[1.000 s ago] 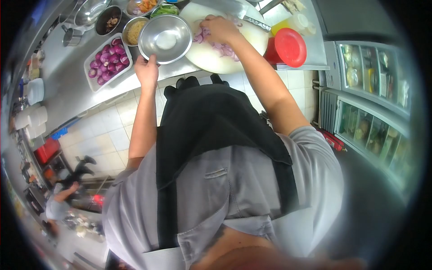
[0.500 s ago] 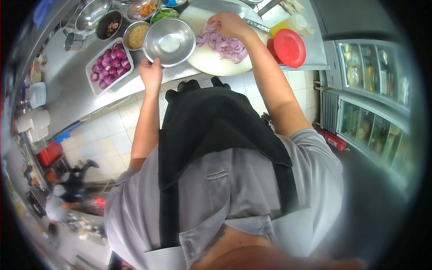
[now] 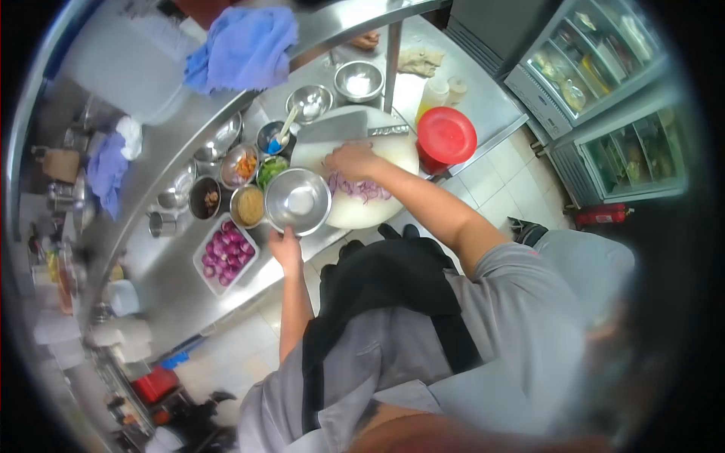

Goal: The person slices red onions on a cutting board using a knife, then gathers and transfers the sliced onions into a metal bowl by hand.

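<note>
My left hand [image 3: 285,249] grips the near rim of an empty steel bowl [image 3: 276,202], which overlaps the left edge of a round white cutting board [image 3: 404,162]. Sliced red onion [image 3: 362,189] lies on the board. My right hand [image 3: 353,161] is down at the far left of the slices, its fingers curled and partly hidden. A cleaver [image 3: 332,127] rests on the board beyond that hand, handle to the right. Left of the bowl stand a white tray of peeled red onions [image 3: 228,253] and a steel container of tan, fine-cut food [image 3: 248,206].
Beside the board stands a red lidded container [image 3: 447,136], with bottles [image 3: 434,94] behind it. Several steel bowls [image 3: 310,102] line the far side, below a shelf edge and a post [image 3: 393,68]. Another person's hand [image 3: 366,40] shows beyond. Glass-door fridges [image 3: 634,155] stand right.
The view has swung and tilted, now showing more of the counter's far side and the shelf. My left hand still grips the bowl; my right hand remains at the onion slices.
</note>
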`<action>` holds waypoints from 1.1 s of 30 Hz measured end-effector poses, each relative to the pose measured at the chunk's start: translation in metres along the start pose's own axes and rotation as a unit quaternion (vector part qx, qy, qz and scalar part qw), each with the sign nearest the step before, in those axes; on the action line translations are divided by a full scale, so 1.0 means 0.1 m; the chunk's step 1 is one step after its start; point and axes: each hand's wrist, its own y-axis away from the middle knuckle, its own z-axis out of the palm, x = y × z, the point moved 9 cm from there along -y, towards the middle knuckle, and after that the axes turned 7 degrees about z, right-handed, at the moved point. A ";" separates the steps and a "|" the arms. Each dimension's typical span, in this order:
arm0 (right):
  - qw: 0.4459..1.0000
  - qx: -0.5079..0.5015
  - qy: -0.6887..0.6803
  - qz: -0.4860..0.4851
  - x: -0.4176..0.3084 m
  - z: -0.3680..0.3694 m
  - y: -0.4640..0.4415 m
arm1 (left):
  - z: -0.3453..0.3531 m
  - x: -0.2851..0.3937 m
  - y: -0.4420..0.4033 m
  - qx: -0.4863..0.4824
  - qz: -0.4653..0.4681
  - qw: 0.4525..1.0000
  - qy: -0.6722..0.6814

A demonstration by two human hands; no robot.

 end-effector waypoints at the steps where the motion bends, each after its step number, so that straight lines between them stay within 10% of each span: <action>1: 1.000 0.004 0.012 -0.027 -0.05 0.04 0.03 | 0.01 0.00 0.02 0.001 -0.015 1.000 0.019; 33: 0.995 -0.007 0.072 -0.070 -0.12 0.34 0.04 | -0.17 0.15 0.11 0.079 -0.042 0.993 0.074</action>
